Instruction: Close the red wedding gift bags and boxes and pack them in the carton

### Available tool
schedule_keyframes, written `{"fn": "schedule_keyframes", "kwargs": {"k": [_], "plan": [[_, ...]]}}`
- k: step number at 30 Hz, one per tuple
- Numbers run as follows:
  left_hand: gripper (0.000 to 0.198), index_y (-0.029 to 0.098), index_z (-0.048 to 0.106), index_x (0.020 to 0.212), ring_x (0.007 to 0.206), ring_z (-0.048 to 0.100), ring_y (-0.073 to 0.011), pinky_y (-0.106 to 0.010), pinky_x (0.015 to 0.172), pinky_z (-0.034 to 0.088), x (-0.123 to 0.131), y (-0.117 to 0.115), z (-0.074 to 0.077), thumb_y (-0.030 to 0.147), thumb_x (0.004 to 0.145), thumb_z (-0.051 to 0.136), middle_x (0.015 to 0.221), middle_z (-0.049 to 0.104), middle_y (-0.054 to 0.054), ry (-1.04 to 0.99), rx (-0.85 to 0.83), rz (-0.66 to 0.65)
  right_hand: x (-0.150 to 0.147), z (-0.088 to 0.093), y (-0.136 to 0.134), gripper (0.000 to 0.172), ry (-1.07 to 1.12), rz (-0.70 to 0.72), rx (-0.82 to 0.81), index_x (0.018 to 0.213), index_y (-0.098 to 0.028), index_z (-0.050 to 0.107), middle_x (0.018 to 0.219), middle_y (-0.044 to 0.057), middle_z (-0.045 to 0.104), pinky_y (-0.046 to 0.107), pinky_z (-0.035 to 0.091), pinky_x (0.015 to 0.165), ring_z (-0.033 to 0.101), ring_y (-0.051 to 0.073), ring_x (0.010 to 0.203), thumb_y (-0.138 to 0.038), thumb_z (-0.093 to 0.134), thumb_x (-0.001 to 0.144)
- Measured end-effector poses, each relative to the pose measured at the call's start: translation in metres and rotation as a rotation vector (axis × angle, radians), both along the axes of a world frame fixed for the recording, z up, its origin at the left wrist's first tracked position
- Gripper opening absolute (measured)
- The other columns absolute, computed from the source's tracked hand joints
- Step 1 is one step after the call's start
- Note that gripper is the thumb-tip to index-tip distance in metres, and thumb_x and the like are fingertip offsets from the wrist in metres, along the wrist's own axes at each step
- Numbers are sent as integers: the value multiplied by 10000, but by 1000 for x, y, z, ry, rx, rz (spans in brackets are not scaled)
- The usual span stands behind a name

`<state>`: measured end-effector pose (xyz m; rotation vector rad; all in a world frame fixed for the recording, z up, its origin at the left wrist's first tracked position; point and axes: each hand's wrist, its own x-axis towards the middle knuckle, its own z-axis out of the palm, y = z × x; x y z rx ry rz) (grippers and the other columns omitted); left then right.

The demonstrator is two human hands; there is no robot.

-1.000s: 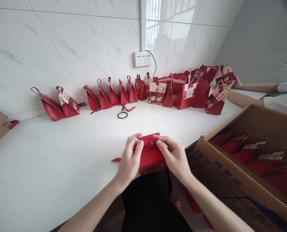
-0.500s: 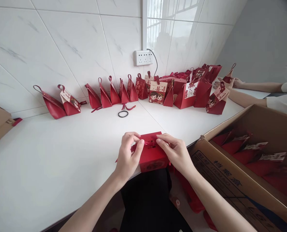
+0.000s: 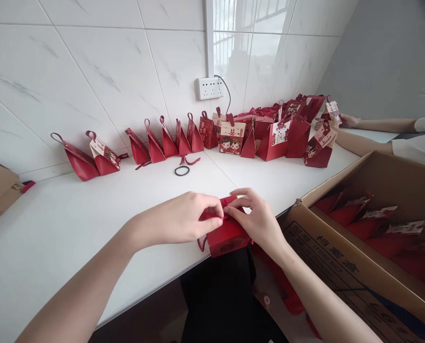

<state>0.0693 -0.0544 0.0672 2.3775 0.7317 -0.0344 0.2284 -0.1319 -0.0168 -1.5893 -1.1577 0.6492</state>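
Note:
A red gift box (image 3: 229, 237) sits at the table's front edge, its patterned side towards me. My left hand (image 3: 186, 216) reaches over its top from the left, thumb and forefinger pinched on a red ribbon. From the right, my right hand (image 3: 258, 220) also pinches at the ribbon, its other fingers raised over the box. The two hands' fingertips nearly meet and hide most of the ribbon. A dark red ribbon loop (image 3: 201, 245) hangs at the box's left side.
Several red gift boxes (image 3: 156, 146) line the wall. A black ring (image 3: 181, 171) and a ribbon scrap (image 3: 192, 162) lie before them. An open carton (image 3: 327, 257) holding red boxes stands at right. Another person's hands (image 3: 348, 120) hold a gift box (image 3: 331, 110) at far right.
My left hand has turned and swung over the box top, its fingertips moving right to meet my right hand's. The other person's gift box has turned to show its printed side.

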Motion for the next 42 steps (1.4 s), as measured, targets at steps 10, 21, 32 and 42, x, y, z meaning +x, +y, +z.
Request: {"fn": "schedule_keyframes", "kwargs": {"k": [10, 21, 32, 42], "plan": [[119, 247, 621, 865, 835, 591, -165, -256, 710, 452, 21, 23, -8, 288, 834, 514, 910, 647, 1, -293, 180, -55, 9, -5, 2, 145, -33, 243, 167, 826, -254, 723, 837, 2, 701, 311, 461, 772, 615, 173, 803, -260, 579, 814], [112, 214, 634, 816, 794, 567, -149, -265, 739, 444, 13, 15, -64, 261, 818, 532, 854, 636, -15, -452, -4, 108, 6, -8, 2, 161, 211, 182, 186, 777, -196, 713, 818, 31, 695, 293, 471, 741, 612, 176, 804, -306, 597, 793], [384, 203, 524, 597, 776, 522, -178, -303, 734, 423, 17, 3, -58, 443, 882, 431, 667, 541, -9, -410, -40, 148, -2, -3, -4, 113, -20, -28, 159, 755, -193, 658, 793, 26, 695, 310, 473, 712, 620, 183, 773, -284, 591, 765], [326, 213, 698, 726, 1091, 516, -229, -320, 802, 503, 20, 6, -76, 412, 867, 483, 1168, 525, -78, -553, -341, 215, 8, -1, -1, 169, -53, 89, 163, 768, -202, 653, 766, 8, 691, 290, 460, 702, 614, 163, 744, -248, 507, 841]]}}
